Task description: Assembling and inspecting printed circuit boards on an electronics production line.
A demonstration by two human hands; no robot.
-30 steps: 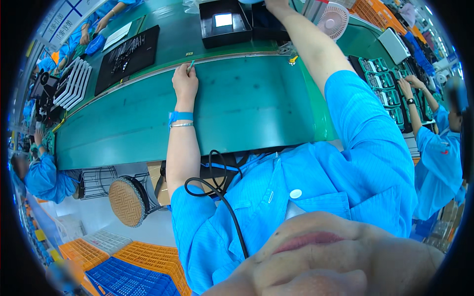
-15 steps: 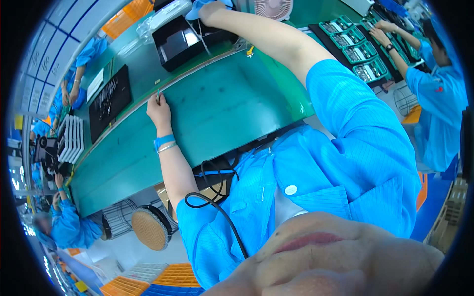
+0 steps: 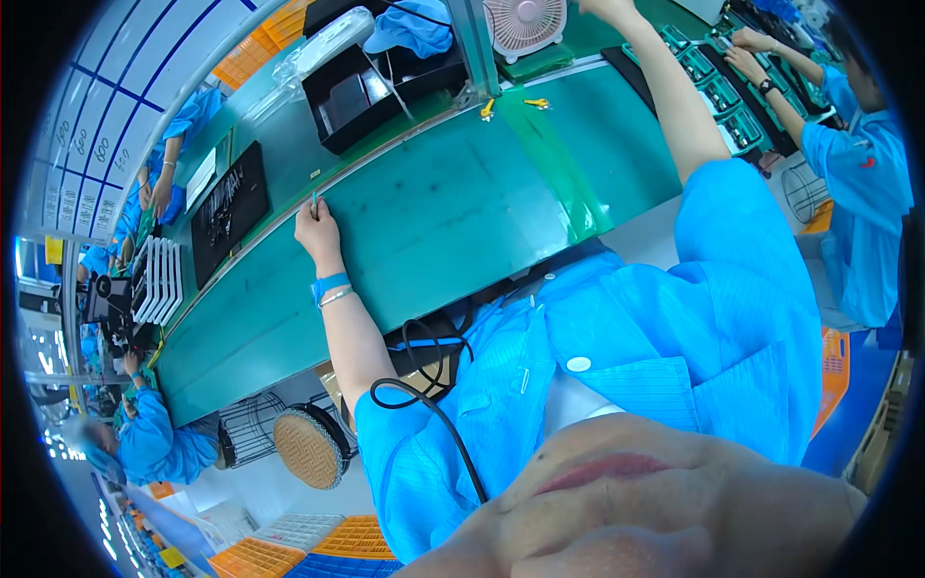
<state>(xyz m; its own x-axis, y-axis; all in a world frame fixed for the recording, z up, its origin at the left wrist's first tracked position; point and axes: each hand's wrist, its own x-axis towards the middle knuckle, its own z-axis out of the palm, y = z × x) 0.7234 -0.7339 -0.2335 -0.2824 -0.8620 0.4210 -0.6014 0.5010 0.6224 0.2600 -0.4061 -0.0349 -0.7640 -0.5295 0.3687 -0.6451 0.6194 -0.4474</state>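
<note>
Fingers of the left hand [image 3: 318, 229] are curled in, thumb and index pinching a thin green stick [image 3: 314, 200], w/ its tip poking up past the knuckles. Can't tell what it is tbh, too small. Hand's over the far edge of the green bench [image 3: 434, 212], blue band [image 3: 330, 282] on that wrist.

Right hand [image 3: 607, 8] is reaching way up, mostly cut off by the top edge, so idk if those fingers are spread or holding smth. Nearest thing is the pink fan [image 3: 525, 27], just to its left.

Other stuff rn: two small yellow pieces (one [image 3: 488, 109], other [image 3: 538, 104]) near the far edge, w/ a strip of shiny green tape [image 3: 554, 164] running across the bench. Behind that, an open black box [image 3: 364, 133] w/ a blue cloth item [image 3: 412, 27] next to it. Black mat [image 3: 229, 214] w/ small dark parts is off to the left, then white frames [image 3: 159, 281] in a row. Co-worker on the right has both hands by some green trays [image 3: 742, 130].
</note>
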